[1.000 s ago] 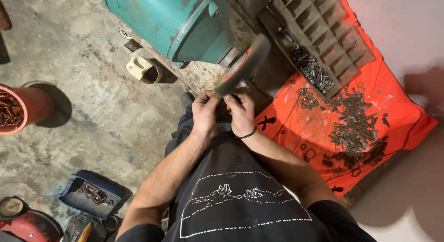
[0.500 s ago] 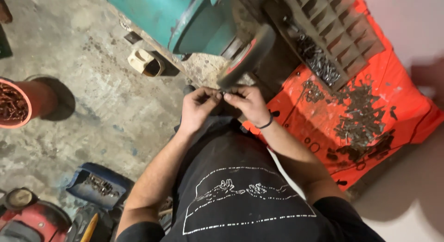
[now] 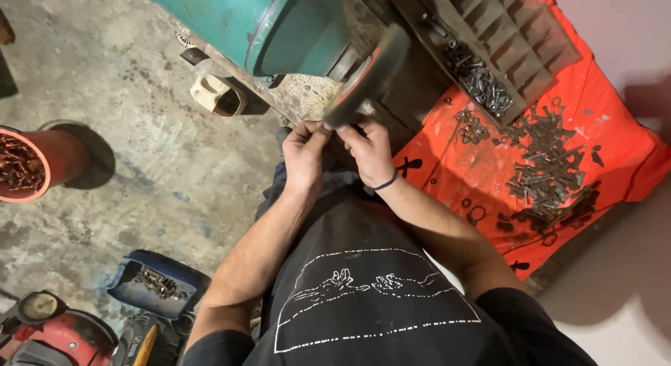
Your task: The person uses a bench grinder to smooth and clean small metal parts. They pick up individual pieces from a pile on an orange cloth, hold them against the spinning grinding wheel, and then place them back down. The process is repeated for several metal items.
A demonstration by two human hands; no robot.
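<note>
My left hand [image 3: 305, 155] and my right hand [image 3: 368, 151] are held close together just below a round grinding wheel [image 3: 367, 76] on a teal machine [image 3: 279, 23]. Both hands pinch a small metal part between the fingertips, right at the lower edge of the wheel; the part itself is too small to make out. A dark band sits on my right wrist. My black shirt with a white line drawing fills the bottom of the view.
An orange sheet [image 3: 615, 135] at the right holds a heap of dark bolts [image 3: 549, 167] and a compartmented tray [image 3: 503, 37]. A red bucket of rusty parts [image 3: 24, 167] stands at the left. A blue tub [image 3: 157, 285] sits lower left, beside a red machine [image 3: 49, 334].
Both hands have moved up from my lap to the lower edge of the grinding wheel, still pinched together. The view has shifted slightly.
</note>
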